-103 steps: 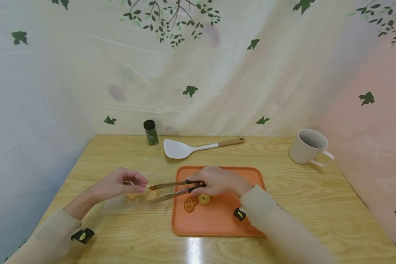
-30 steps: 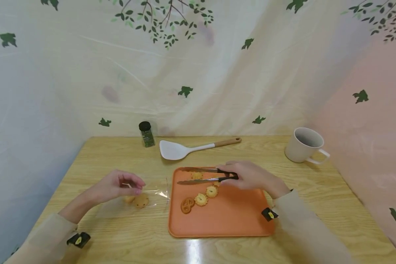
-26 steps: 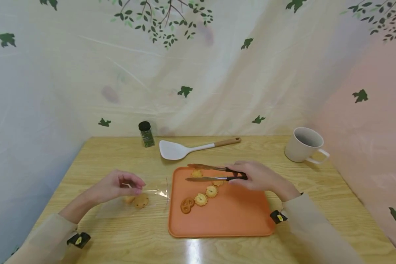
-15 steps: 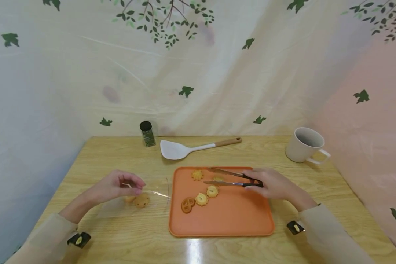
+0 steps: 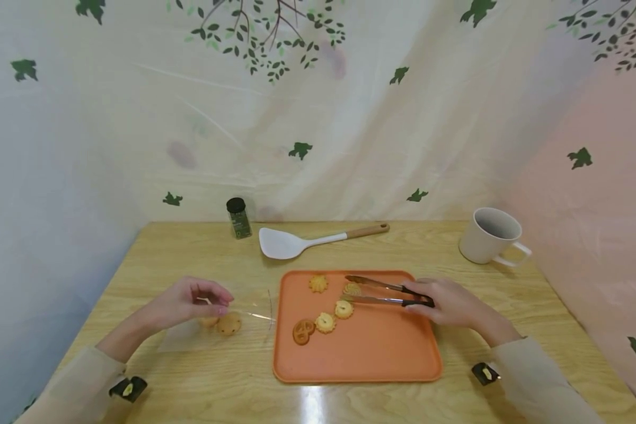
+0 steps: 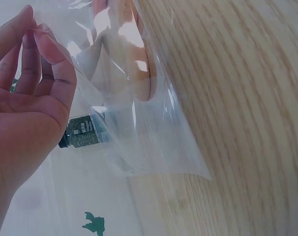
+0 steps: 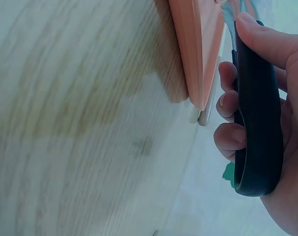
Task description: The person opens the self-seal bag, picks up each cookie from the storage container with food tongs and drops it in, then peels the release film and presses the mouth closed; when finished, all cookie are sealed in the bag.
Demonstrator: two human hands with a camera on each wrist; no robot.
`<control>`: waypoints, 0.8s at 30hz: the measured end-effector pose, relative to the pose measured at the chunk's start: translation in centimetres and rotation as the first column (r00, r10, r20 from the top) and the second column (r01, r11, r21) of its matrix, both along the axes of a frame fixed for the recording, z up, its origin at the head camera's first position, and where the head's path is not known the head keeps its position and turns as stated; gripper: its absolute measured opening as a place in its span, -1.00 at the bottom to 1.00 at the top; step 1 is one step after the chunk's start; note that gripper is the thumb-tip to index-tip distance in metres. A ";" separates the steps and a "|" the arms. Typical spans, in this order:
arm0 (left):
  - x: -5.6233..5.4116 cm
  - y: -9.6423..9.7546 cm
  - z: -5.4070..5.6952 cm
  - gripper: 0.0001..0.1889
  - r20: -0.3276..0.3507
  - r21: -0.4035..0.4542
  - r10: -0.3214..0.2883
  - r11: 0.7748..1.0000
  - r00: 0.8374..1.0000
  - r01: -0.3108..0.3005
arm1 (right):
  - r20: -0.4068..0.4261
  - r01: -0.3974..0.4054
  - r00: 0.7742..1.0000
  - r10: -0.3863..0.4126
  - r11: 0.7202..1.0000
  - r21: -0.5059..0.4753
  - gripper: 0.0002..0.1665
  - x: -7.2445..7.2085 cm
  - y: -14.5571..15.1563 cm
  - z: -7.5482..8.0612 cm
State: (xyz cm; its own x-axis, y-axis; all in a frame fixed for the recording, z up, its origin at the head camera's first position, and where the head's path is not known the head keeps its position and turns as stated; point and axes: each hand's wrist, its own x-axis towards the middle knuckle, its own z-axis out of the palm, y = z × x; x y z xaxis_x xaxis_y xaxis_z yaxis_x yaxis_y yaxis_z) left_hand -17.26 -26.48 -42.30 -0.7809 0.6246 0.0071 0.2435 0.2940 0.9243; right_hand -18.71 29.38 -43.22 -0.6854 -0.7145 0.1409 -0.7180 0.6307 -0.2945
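Note:
My left hand point(image 5: 193, 301) pinches the edge of a clear plastic bag point(image 6: 144, 132) between thumb and fingertips. Inside the bag lies a round cookie with dark specks point(image 5: 229, 323), and another cookie point(image 5: 209, 322) is partly hidden by the hand. With curled fingers my right hand point(image 5: 450, 303) holds tongs point(image 5: 389, 301) by their black handles. Their arms are spread above the orange tray point(image 5: 381, 372), with a swirled cookie point(image 5: 352, 289) between the tips. On the tray also lie a pretzel-shaped cookie point(image 5: 303, 332), two round scalloped cookies point(image 5: 325, 323) and a ridged cookie point(image 5: 318, 284).
Behind the tray a white spatula point(image 5: 283, 244) with a wooden handle lies across the table point(image 5: 217, 388). A seasoning jar point(image 5: 239, 219) with a black lid stands to its left. At the right back is a beige mug point(image 5: 489, 237). A leaf-patterned curtain point(image 5: 297, 106) encloses the table.
The tongs have moved right from the bag to the tray, then on past the ridged cookie to the swirled one. My left hand stays at the bag.

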 end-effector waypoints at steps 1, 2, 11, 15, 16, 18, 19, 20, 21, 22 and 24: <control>0.0 0.0 0.0 -0.75 0.000 -0.001 -0.001 1.000 1.000 0.001 | 0.010 0.010 1.000 -0.010 1.000 0.002 -0.44 0.0 0.1 0.0; 0.0 0.0 0.0 -0.75 0.003 0.000 -0.002 1.000 1.000 0.002 | 0.015 0.022 1.000 -0.022 1.000 0.007 -0.43 0.1 0.1 0.1; 0.1 0.0 -0.1 -0.74 0.004 -0.003 0.001 1.000 1.000 -0.001 | 0.033 0.045 0.998 -0.047 0.998 0.050 -0.44 0.0 0.5 0.2; 0.1 -0.1 -0.2 -0.74 0.007 -0.005 0.004 1.000 1.000 -0.003 | 0.046 0.031 0.998 -0.033 0.999 0.043 -0.45 0.0 0.6 0.1; 0.1 -0.1 -0.2 -0.74 0.008 -0.005 0.004 1.000 1.000 -0.004 | 0.050 0.027 0.998 -0.029 0.999 0.040 -0.45 -0.1 0.7 0.1; 0.1 -0.1 -0.2 -0.74 0.009 -0.007 0.004 1.000 1.000 -0.004 | 0.059 0.023 0.998 -0.025 0.999 0.035 -0.45 -0.1 0.7 0.1; 0.1 -0.1 -0.2 -0.73 0.011 -0.006 0.002 1.000 1.000 -0.002 | 0.061 0.021 0.998 -0.023 0.999 0.034 -0.45 -0.1 0.8 0.1; 0.0 -0.1 -0.2 -0.73 0.013 -0.005 0.000 1.000 1.000 0.000 | 0.065 0.020 0.998 -0.022 0.999 0.032 -0.45 0.0 0.8 0.1; 0.0 -0.1 -0.2 -0.73 0.013 -0.005 -0.002 1.000 1.000 0.002 | 0.068 0.020 0.997 -0.022 0.999 0.031 -0.45 0.0 0.8 0.1; 0.0 -0.1 -0.2 -0.73 0.014 -0.003 -0.004 1.000 1.000 0.004 | 0.072 0.019 0.997 -0.021 0.999 0.033 -0.45 0.0 0.9 0.1; 0.0 -0.1 -0.1 -0.73 0.015 0.000 -0.008 1.000 1.000 0.008 | 0.076 0.018 0.997 -0.021 0.999 0.030 -0.44 0.0 0.9 0.1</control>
